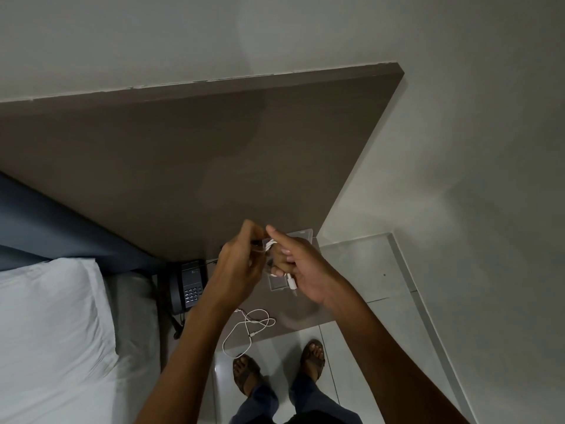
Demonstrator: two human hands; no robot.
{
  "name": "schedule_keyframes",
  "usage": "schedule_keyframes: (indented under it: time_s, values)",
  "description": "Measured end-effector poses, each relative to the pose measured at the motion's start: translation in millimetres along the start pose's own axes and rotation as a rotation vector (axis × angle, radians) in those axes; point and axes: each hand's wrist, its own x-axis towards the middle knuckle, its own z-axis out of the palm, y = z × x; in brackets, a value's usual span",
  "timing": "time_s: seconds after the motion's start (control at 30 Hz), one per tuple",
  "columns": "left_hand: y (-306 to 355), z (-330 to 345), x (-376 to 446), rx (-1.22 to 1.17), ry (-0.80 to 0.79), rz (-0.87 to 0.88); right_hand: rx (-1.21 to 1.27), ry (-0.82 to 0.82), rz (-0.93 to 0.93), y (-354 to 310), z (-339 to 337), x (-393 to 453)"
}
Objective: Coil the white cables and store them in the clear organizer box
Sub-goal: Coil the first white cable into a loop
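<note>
Above the clear plastic box (pixel 276 284), the right hand (pixel 301 267) has thin white cable (pixel 269 246) looped round its fingers; the left hand (pixel 241 264) pinches the strand. Another cable (pixel 247 328) lies tangled on the smooth brown table (pixel 305 316).

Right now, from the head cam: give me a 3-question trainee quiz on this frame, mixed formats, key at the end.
1. True or false: the loose white cable on the bedside table is already coiled.
2. Multiple choice: the cable being coiled is wound around fingers of which hand? A) left hand B) right hand C) neither
3. Fill in: the dark object at the table's left edge, beside the bed, is a ____.

Key
1. False: it lies in loose, uneven loops, one loop hanging past the front edge.
2. B: the left hand pinches its other end.
3. Telephone.
</note>
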Motion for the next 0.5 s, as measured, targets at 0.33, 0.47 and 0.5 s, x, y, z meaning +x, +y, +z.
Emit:
schedule_keyframes:
  time_s: [0.33, 0.47, 0.5]
  values:
    - [-17, -21, -6, -0.559, -0.308, -0.233, 0.197, -0.096, 0.037, 4, 8, -9]
    - [-25, -28, -16, -0.787, -0.433, -0.350, 0.216, -0.074, 0.044, 7, 10, -5]
    - [-30, -30, -17, -0.852, -0.464, -0.377, 0.218, -0.068, 0.048, 8, 10, -5]
